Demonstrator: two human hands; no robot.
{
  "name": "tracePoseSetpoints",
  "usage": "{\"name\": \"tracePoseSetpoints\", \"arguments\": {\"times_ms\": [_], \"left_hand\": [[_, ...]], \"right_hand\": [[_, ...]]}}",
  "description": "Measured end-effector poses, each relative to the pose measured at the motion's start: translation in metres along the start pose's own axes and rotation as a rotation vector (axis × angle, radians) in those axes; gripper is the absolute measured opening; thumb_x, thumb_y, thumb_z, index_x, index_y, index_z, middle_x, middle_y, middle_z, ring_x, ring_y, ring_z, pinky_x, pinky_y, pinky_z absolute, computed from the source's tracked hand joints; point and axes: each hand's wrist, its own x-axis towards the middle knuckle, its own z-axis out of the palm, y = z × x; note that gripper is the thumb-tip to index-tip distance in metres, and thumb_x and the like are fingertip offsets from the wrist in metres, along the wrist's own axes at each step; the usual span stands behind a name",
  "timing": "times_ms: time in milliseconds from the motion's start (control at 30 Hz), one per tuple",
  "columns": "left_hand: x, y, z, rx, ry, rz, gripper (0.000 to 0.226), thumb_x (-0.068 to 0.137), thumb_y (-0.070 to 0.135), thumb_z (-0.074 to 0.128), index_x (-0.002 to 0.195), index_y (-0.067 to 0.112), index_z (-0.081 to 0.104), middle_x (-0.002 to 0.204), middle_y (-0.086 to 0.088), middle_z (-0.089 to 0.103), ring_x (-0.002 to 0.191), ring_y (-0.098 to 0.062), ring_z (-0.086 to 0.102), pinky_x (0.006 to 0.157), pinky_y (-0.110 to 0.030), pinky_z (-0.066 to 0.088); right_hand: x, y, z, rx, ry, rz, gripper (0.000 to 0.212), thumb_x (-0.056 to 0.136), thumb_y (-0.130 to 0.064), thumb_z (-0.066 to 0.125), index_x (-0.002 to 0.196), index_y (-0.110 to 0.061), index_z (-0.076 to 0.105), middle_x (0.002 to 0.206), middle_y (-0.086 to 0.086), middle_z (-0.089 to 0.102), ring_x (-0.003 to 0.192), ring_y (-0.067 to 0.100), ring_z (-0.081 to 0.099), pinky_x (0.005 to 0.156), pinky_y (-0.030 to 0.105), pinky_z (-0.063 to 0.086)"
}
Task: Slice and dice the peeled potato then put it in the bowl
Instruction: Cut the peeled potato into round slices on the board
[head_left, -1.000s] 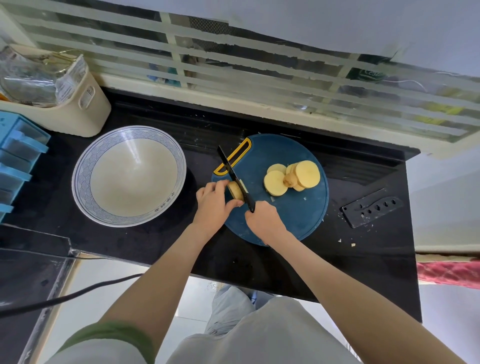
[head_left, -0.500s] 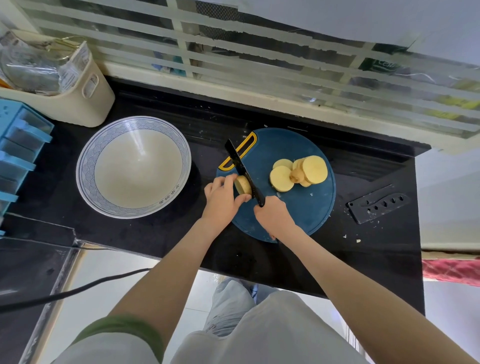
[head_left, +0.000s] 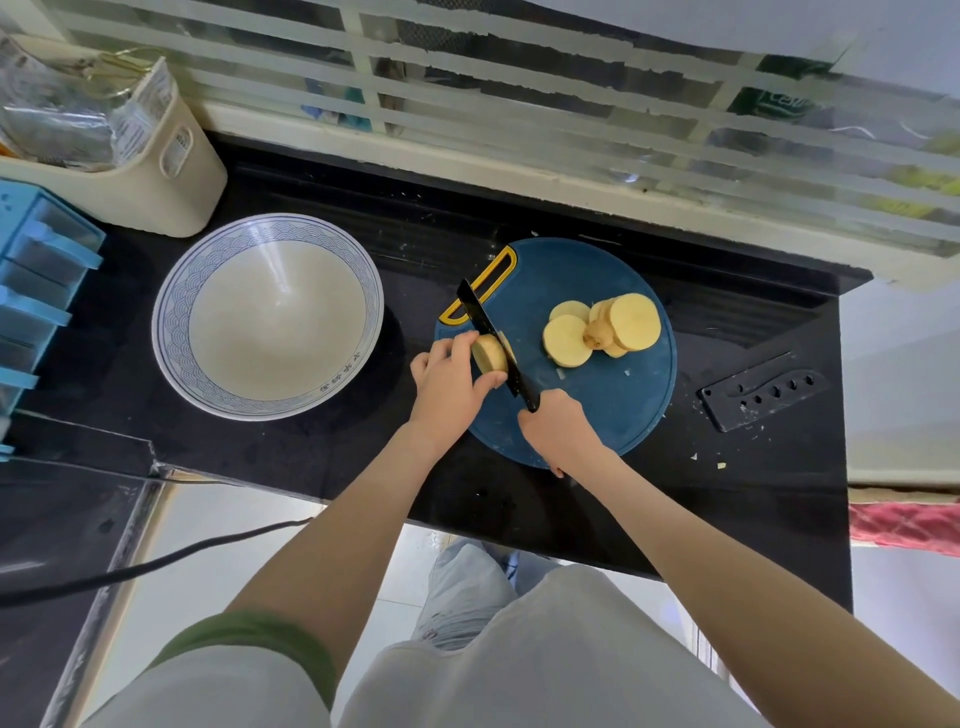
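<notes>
At board (head_left: 613, 410) left edge, left hand (head_left: 449, 387) pinches potato stub (head_left: 488, 356). Near-right, right hand (head_left: 560, 430) curls round knife (head_left: 480, 318) handle — blade runs near-right to far-left against stub's right face. Cut slices (head_left: 605, 330) lie right — bowl (head_left: 270, 312) left.

The left hand (head_left: 447, 387) has slid back on the potato piece (head_left: 488, 354), so more of it shows, while the right hand (head_left: 558, 431) has shifted the knife (head_left: 480, 317) slightly against it
</notes>
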Motion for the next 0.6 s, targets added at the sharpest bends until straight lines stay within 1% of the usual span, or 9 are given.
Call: {"name": "tracePoseSetpoints", "arguments": {"times_ms": [33, 100, 167, 267, 433, 533, 600], "left_hand": [[-0.001, 0.000, 0.001, 0.004, 0.001, -0.002, 0.058, 0.091, 0.044, 0.057, 0.140, 0.018, 0.038, 0.136, -0.009, 0.045, 0.125, -0.024, 0.037, 0.105, -0.035, 0.017], [-0.001, -0.002, 0.001, 0.011, 0.000, -0.011, 0.059, 0.091, 0.045, 0.057, 0.140, 0.019, 0.038, 0.136, -0.008, 0.045, 0.125, -0.023, 0.038, 0.105, -0.035, 0.017], [0.000, -0.004, 0.001, 0.030, 0.012, 0.000, 0.059, 0.091, 0.048, 0.056, 0.139, 0.019, 0.039, 0.135, -0.007, 0.047, 0.125, -0.020, 0.039, 0.104, -0.035, 0.017], [0.001, -0.010, 0.000, 0.061, 0.021, 0.025, 0.059, 0.090, 0.052, 0.055, 0.137, 0.020, 0.041, 0.133, -0.004, 0.052, 0.124, -0.019, 0.041, 0.102, -0.035, 0.018], [0.001, -0.013, -0.006, 0.014, -0.013, 0.010, 0.058, 0.089, 0.052, 0.055, 0.136, 0.021, 0.041, 0.132, -0.003, 0.052, 0.125, -0.018, 0.040, 0.103, -0.037, 0.019], [0.000, -0.013, -0.007, 0.013, -0.052, 0.005, 0.059, 0.088, 0.058, 0.052, 0.135, 0.025, 0.040, 0.133, -0.001, 0.051, 0.125, -0.017, 0.038, 0.102, -0.037, 0.018], [-0.001, -0.011, -0.008, -0.004, -0.069, -0.011, 0.059, 0.088, 0.058, 0.052, 0.136, 0.026, 0.040, 0.134, -0.002, 0.049, 0.126, -0.018, 0.036, 0.102, -0.036, 0.018]], "right_hand": [[0.002, 0.001, 0.003, -0.009, -0.003, -0.008, 0.023, 0.095, -0.018, 0.046, 0.074, -0.009, 0.044, 0.068, 0.002, 0.047, 0.058, 0.019, 0.050, 0.047, 0.025, 0.039], [0.005, 0.003, 0.008, -0.026, 0.002, -0.023, 0.019, 0.095, -0.017, 0.047, 0.080, -0.005, 0.047, 0.075, 0.005, 0.050, 0.071, 0.021, 0.052, 0.060, 0.030, 0.040], [0.007, 0.007, 0.010, -0.034, 0.013, -0.034, 0.017, 0.095, -0.018, 0.047, 0.084, -0.005, 0.048, 0.082, 0.008, 0.053, 0.076, 0.022, 0.052, 0.064, 0.032, 0.040], [0.009, 0.012, 0.009, -0.069, 0.025, -0.052, 0.017, 0.095, -0.019, 0.046, 0.084, -0.007, 0.047, 0.085, 0.010, 0.055, 0.077, 0.023, 0.051, 0.065, 0.032, 0.039], [0.010, 0.016, 0.004, -0.113, 0.026, -0.083, 0.026, 0.093, -0.018, 0.045, 0.068, -0.013, 0.040, 0.068, -0.001, 0.045, 0.071, 0.021, 0.050, 0.060, 0.029, 0.034], [0.008, 0.022, -0.004, -0.113, 0.038, -0.078, 0.026, 0.094, -0.016, 0.045, 0.068, -0.012, 0.040, 0.065, -0.002, 0.043, 0.068, 0.019, 0.046, 0.051, 0.026, 0.029], [0.007, 0.024, -0.009, -0.102, 0.043, -0.072, 0.030, 0.094, -0.016, 0.045, 0.065, -0.015, 0.036, 0.065, -0.001, 0.043, 0.069, 0.020, 0.046, 0.052, 0.027, 0.030]]}}
